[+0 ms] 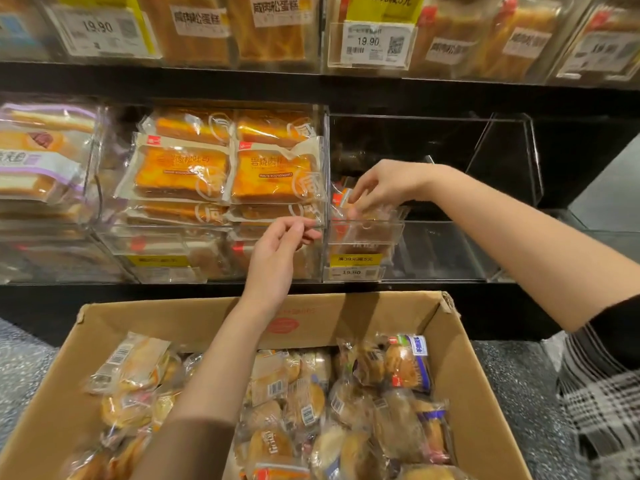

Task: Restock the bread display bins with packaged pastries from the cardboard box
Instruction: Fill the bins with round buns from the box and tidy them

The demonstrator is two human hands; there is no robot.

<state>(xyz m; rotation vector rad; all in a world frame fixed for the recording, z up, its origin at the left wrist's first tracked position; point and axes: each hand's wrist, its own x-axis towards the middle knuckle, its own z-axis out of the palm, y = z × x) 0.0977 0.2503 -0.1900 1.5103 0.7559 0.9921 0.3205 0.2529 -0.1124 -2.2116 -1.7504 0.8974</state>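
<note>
An open cardboard box point(467, 393) fills the foreground, holding several clear-wrapped round pastries point(405, 367). Straight ahead on the middle shelf stands a clear acrylic bin point(443, 251), mostly bare inside. My right hand point(384, 185) reaches into its left front corner, fingers closed on a wrapped pastry point(367, 220) that rests low behind the bin's front wall. My left hand point(280, 247) hovers in front of the divider between this bin and the full one to its left, fingers loosely curled and holding nothing.
The bin to the left is stacked with orange toast packs point(277, 178); further left are purple-labelled sandwich packs point(38, 161). The upper shelf carries cake packs and price tags point(370, 43). A yellow tag point(355, 259) marks the bin front. Speckled floor lies either side of the box.
</note>
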